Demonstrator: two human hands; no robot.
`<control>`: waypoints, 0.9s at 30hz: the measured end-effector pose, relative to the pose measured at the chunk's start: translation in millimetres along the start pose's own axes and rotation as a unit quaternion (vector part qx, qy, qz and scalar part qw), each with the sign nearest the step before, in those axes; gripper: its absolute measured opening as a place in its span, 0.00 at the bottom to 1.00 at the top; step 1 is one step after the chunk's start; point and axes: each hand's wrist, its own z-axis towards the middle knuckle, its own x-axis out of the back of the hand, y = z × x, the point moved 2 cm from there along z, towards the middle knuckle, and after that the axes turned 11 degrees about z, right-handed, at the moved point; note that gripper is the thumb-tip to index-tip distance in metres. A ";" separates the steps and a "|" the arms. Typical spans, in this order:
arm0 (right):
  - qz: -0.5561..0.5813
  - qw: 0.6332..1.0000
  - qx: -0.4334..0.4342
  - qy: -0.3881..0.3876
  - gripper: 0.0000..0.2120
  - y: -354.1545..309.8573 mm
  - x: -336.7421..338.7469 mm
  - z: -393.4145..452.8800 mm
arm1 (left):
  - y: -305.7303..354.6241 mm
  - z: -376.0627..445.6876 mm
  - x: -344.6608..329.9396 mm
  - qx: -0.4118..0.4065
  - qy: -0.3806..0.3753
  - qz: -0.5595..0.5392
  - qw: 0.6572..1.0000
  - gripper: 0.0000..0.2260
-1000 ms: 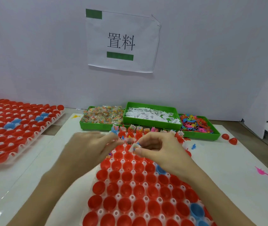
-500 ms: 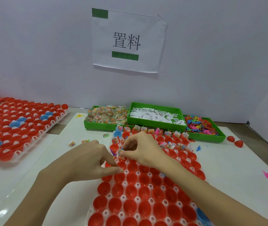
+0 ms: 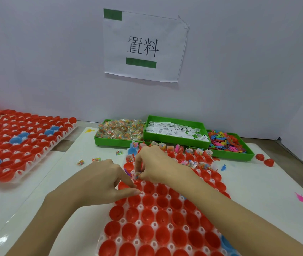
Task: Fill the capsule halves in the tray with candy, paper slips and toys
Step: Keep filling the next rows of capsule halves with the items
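Right hand (image 3: 156, 163) had a candy packet (image 3: 136, 175) pinched over the tray (image 3: 139, 207); left hand (image 3: 102, 183) beside it, grip loosely curled, holding nothing I could see.

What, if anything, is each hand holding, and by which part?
The right hand pinches a small clear candy packet by its edge. The left hand holds nothing visible.

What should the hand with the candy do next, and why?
Probably lower the candy packet that the right hand pinches into the red cup just beneath it. The far rows already hold fillings, the near cups look empty, and the left hand rests beside that spot.
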 end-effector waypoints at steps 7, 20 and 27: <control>0.030 0.996 0.015 -0.083 0.08 2.2 16.9 1.5 | -0.7 0.6 -2.0 -0.002 -0.012 0.025 1.000 0.17; -0.040 0.997 0.054 -0.035 0.03 -7.8 2.7 14.5 | -3.2 2.2 -4.1 -0.006 -0.029 0.018 0.999 0.16; 0.145 0.988 0.052 0.003 0.07 18.3 26.9 -11.2 | -3.2 0.0 -1.7 -0.006 0.006 -0.050 0.999 0.19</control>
